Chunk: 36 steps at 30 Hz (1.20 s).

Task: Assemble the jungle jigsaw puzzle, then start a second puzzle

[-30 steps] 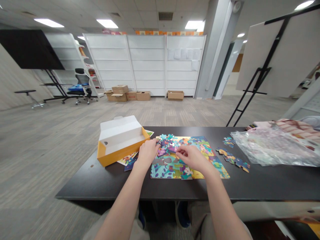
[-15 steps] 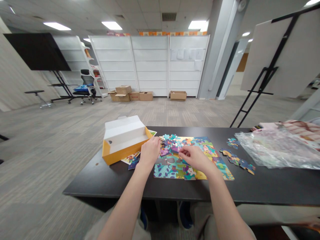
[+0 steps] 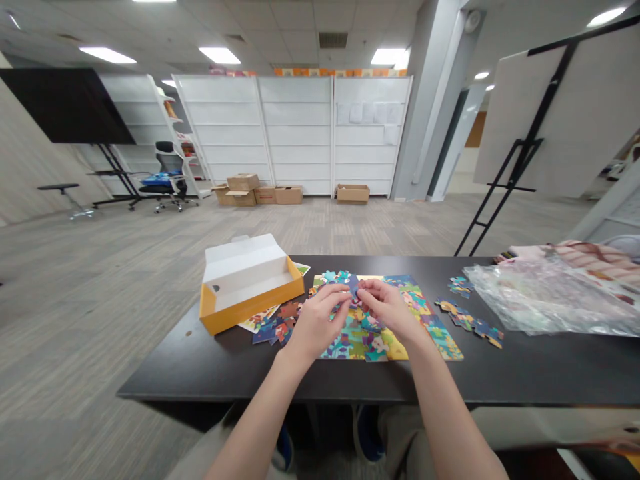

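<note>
Head view: you are looking forward and down across an open office room, with both forearms reaching over a dark table (image 3: 200, 363).

Room: white shelving units (image 3: 295, 133) are lining the far wall, cardboard boxes (image 3: 240, 190) are sitting at their foot, an office chair (image 3: 167, 177) is standing to the left, and a white board on a black easel (image 3: 565, 113) is standing to the right.

Table: an open orange-and-white puzzle box (image 3: 253, 310) is sitting at the left, and a crumpled clear plastic bag (image 3: 540, 300) is lying at the right, over a pink printed sheet (image 3: 595, 257).

Puzzle: a jigsaw puzzle (image 3: 360, 343) is lying flat at the table's centre, just right of the box, its teal, yellow and purple cartoon picture joined along the lower and right parts and looser at the upper left. Loose puzzle pieces (image 3: 275, 330) are lying between it and the box, and more loose pieces (image 3: 467, 319) are lying to its right.

Left hand: your left hand (image 3: 317, 320) is hovering over the puzzle's left part.

Right hand: your right hand (image 3: 385, 310) is hovering over its middle, almost meeting the left.

Fingers: your fingers (image 3: 345, 291) are closing from both sides on a small dark blue puzzle piece (image 3: 353, 285), pinching it just above the puzzle.
</note>
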Motion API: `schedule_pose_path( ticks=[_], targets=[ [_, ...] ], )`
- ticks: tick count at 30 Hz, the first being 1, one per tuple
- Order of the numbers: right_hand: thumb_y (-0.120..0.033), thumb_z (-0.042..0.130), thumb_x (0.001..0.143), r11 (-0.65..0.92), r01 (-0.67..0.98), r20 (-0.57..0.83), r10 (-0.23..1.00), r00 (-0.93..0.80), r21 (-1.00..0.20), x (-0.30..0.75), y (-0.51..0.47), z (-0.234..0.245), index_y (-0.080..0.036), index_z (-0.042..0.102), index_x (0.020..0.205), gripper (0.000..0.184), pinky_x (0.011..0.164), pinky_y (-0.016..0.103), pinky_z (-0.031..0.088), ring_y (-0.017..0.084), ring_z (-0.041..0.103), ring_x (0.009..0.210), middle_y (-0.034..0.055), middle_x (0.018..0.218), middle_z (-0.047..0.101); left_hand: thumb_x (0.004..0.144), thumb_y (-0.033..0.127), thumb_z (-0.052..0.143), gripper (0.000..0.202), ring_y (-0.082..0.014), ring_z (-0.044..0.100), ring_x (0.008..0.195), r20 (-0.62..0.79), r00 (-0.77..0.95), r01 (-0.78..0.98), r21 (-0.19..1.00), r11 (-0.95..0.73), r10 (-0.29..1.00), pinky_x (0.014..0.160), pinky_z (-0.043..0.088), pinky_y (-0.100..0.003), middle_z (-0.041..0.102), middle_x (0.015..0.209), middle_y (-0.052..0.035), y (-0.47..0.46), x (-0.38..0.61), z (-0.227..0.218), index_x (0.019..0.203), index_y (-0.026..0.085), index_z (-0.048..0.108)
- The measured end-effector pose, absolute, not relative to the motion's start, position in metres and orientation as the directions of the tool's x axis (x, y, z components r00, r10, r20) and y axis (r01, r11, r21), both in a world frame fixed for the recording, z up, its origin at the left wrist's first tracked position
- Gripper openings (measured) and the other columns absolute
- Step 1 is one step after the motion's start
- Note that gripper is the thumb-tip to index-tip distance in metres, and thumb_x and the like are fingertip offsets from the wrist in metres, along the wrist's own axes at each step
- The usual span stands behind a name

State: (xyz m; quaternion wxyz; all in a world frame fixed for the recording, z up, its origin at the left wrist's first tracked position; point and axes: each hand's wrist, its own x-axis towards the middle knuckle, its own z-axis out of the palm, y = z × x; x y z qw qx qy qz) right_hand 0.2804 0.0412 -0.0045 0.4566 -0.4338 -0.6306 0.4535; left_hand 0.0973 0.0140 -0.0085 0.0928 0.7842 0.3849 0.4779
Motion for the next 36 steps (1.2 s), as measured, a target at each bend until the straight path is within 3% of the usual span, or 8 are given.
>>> schedule_pose_path(
  ticks=[4,7,11,14,21,28,32,36],
  targets=[
    [-0.047,0.065,0.082,0.207,0.101,0.179,0.956,-0.231,-0.973,0.282,0.04,-0.004,-0.019,0.059,0.092,0.03,0.05,0.023,0.038,0.011,0.051,0.055,-0.0028,0.065,0.059,0.094,0.025,0.056,0.022,-0.0169,0.072,0.093,0.573,0.118,0.39,0.724,-0.569,0.811,0.084,0.061,-0.03,0.064,0.127,-0.0105,0.017,0.095,-0.008,0.114,0.02,0.065],
    [-0.042,0.063,0.085,0.254,0.145,0.205,0.936,-0.286,-0.956,0.282,0.04,-0.005,-0.019,0.06,0.094,0.025,0.053,0.023,0.039,0.011,0.051,0.057,-0.0029,0.067,0.058,0.092,0.026,0.059,0.031,-0.0151,0.073,0.08,0.43,0.087,0.27,0.858,-0.436,0.899,0.074,0.061,-0.027,0.069,0.117,-0.0098,0.021,0.093,-0.008,0.122,0.018,0.06],
    [-0.04,0.059,0.089,0.336,0.23,0.236,0.897,-0.374,-0.913,0.281,0.04,-0.006,-0.018,0.065,0.09,0.024,0.059,0.025,0.041,0.012,0.053,0.064,-0.0006,0.073,0.06,0.087,0.028,0.062,0.03,-0.0163,0.072,0.082,0.351,0.085,0.181,0.915,-0.361,0.933,0.072,0.059,-0.025,0.071,0.096,-0.0062,0.023,0.091,-0.006,0.115,0.016,0.062],
    [-0.042,0.061,0.088,0.313,0.209,0.238,0.917,-0.32,-0.926,0.281,0.039,-0.007,-0.019,0.063,0.098,0.026,0.06,0.026,0.042,0.013,0.054,0.064,-0.0013,0.073,0.06,0.084,0.029,0.065,0.033,-0.0139,0.069,0.074,0.28,0.145,0.138,0.944,-0.3,0.949,0.064,0.056,-0.022,0.068,0.089,-0.003,0.021,0.09,-0.003,0.114,0.016,0.063],
    [-0.047,0.063,0.087,0.333,0.176,0.28,0.921,-0.269,-0.926,0.282,0.037,-0.003,-0.02,0.061,0.088,0.028,0.062,0.026,0.045,0.013,0.054,0.066,-0.0007,0.074,0.059,0.078,0.035,0.071,0.036,-0.0139,0.066,0.068,0.184,0.16,0.138,0.969,-0.207,0.97,0.066,0.055,-0.025,0.065,0.073,0.0,0.02,0.083,0.0,0.107,0.015,0.066],
    [-0.04,0.066,0.086,0.316,0.197,0.223,0.895,-0.386,-0.928,0.284,0.034,-0.002,-0.021,0.066,0.112,0.033,0.061,0.025,0.046,0.015,0.061,0.072,0.0018,0.083,0.067,0.077,0.032,0.071,0.036,-0.0104,0.066,0.061,0.193,0.135,0.128,0.969,-0.211,0.972,0.058,0.053,-0.022,0.067,0.089,-0.0018,0.02,0.081,-0.003,0.109,0.018,0.062],
    [-0.04,0.06,0.089,0.319,0.284,0.219,0.917,-0.334,-0.904,0.287,0.036,-0.006,-0.019,0.067,0.107,0.029,0.057,0.025,0.045,0.014,0.059,0.066,0.0015,0.077,0.067,0.081,0.032,0.065,0.031,-0.0158,0.071,0.069,0.201,0.21,0.253,0.934,-0.251,0.957,0.061,0.055,-0.024,0.068,0.083,-0.0023,0.021,0.063,0.002,0.108,0.017,0.065],
    [-0.037,0.058,0.087,0.313,0.457,0.241,0.948,-0.21,-0.833,0.293,0.041,-0.012,-0.02,0.067,0.101,0.024,0.059,0.028,0.048,0.016,0.062,0.066,0.003,0.078,0.069,0.084,0.033,0.054,0.03,-0.016,0.066,0.066,0.267,0.08,0.523,0.809,-0.268,0.96,0.063,0.054,-0.026,0.069,0.077,-0.0026,0.027,0.03,0.007,0.105,0.017,0.069]
  ],
)
